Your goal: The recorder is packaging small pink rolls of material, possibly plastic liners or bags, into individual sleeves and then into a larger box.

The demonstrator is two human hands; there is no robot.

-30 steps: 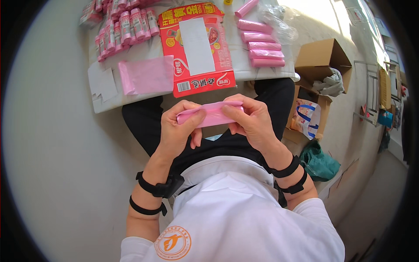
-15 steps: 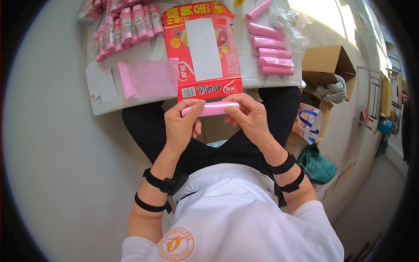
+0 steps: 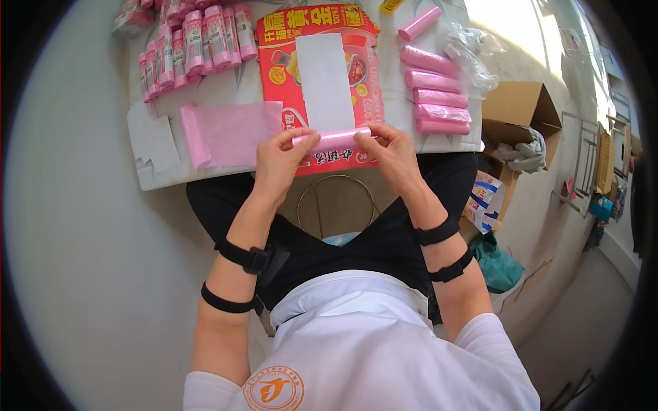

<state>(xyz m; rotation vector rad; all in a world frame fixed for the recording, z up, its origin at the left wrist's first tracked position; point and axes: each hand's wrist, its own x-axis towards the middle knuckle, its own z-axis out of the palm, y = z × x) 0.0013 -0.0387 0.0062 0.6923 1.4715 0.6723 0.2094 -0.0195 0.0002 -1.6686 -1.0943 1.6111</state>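
A pink roll of plastic bags [image 3: 336, 140] is held level by its two ends, over the near edge of a red cardboard sheet [image 3: 274, 89]. My left hand [image 3: 279, 161] pinches its left end, and my right hand [image 3: 393, 154] grips the right end between thumb and fingers. Just beyond the roll, a white paper label sheet [image 3: 323, 79] lies on the cardboard. To the left, a flat pink plastic bag sheet [image 3: 236, 133] is spread on the table. Several bare pink rolls [image 3: 439, 98] lie in a column to the right.
Several labelled pink rolls [image 3: 195, 44] are piled at the far left of the table [image 3: 157, 179]. White paper pieces [image 3: 152, 137] lie near its left edge. Clear plastic film [image 3: 473, 58] sits beside the bare rolls. An open cardboard box [image 3: 517, 103] and a green bag [image 3: 497, 264] are on the right.
Both hands have moved forward with the pink roll, from near the table's edge to over the cardboard's near end. My grip on both ends stays.
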